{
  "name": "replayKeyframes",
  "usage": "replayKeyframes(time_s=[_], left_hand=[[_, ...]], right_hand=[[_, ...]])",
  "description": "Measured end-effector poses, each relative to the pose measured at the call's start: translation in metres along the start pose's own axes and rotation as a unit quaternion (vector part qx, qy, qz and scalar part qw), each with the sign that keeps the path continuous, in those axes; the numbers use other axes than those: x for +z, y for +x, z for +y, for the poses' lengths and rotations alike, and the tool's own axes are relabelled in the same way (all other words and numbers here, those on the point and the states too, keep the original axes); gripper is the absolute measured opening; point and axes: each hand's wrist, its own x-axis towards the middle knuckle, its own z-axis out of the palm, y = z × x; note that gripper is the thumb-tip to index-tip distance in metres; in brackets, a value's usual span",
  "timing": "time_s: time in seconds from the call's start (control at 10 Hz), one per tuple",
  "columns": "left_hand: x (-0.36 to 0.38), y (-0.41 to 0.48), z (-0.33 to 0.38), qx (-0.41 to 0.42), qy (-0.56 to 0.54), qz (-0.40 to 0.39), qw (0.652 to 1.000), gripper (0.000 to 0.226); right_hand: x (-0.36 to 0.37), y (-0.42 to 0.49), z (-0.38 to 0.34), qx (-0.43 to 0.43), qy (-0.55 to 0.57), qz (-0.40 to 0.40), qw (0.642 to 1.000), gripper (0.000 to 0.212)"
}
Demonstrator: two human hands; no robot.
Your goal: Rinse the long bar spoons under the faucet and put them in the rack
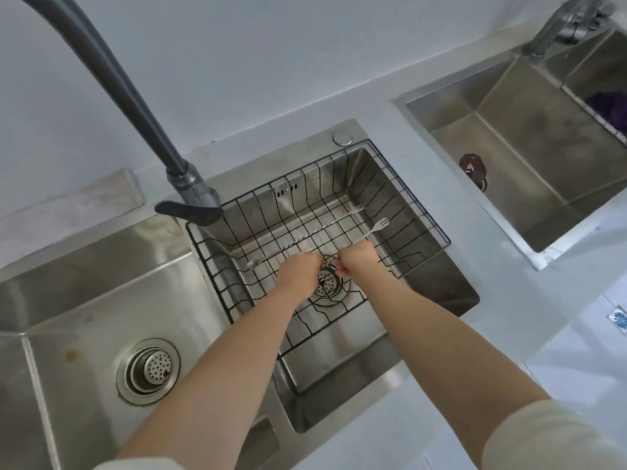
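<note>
**Q:** What does the figure show, from largest part to smallest?

**A:** A steel double sink [84,300]; a second sink [529,157] stands well apart at right. A black wire rack [400,184] sits in the smaller right basin. A dark gooseneck faucet [135,106] rises at the divider, its outlet out of view; no water is seen. Both hands work low inside the rack, above the drain [327,283].

**Q:** Where are the spoons?

**A:** Two long spoons cross the rack. The rear spoon [319,228] lies free on the wires, its fork tip at right. The front spoon [368,232] runs through both hands, its bowl showing left of the left hand [298,271] and its fork tip beyond the right hand [358,257].

**Q:** The grip?

**A:** Both hands are closed in a pinch round the front spoon's stem, close to each other but apart.

**Q:** How should this step be done well?

**A:** It appears to be the setting-down. Judged so: lay the stem across several wires, parallel to the rear spoon, so neither end drops through a gap; then let go with one hand at a time.

**Q:** Materials and shapes?

**A:** Brushed steel with water marks; thin coated wire in a square grid; slender bright metal stems, the rear one twisted mid-length; a perforated round strainer.
</note>
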Motion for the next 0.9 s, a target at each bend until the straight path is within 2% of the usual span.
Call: replayKeyframes(time_s=[0.3,0.5,0.6,0.7,0.8,0.9], left_hand=[[0.013,0.008,0.000,0.009,0.061,0.005,0.998,0.025],[0.018,0.005,-0.003,0.016,0.047,0.019,0.999,0.021],[0.018,-0.002,-0.007,0.033,0.028,0.044,0.998,0.024],[0.007,-0.020,-0.012,0.048,0.013,0.090,0.995,0.031],[-0.001,-0.047,-0.027,0.052,-0.010,0.153,0.987,0.035],[-0.005,-0.072,-0.048,0.038,0.035,0.257,0.965,0.040]], right_hand=[[0.004,0.010,0.001,0.028,-0.019,-0.022,0.999,0.032],[0.003,0.004,0.001,0.020,-0.031,0.001,0.999,0.034],[0.005,-0.005,-0.001,-0.004,-0.079,0.035,0.996,0.032],[0.005,-0.023,-0.008,-0.045,-0.145,0.075,0.986,0.021],[0.010,-0.044,-0.013,-0.127,-0.173,0.074,0.974,0.021],[0.014,-0.070,-0.015,-0.212,-0.223,0.054,0.950,0.044]])
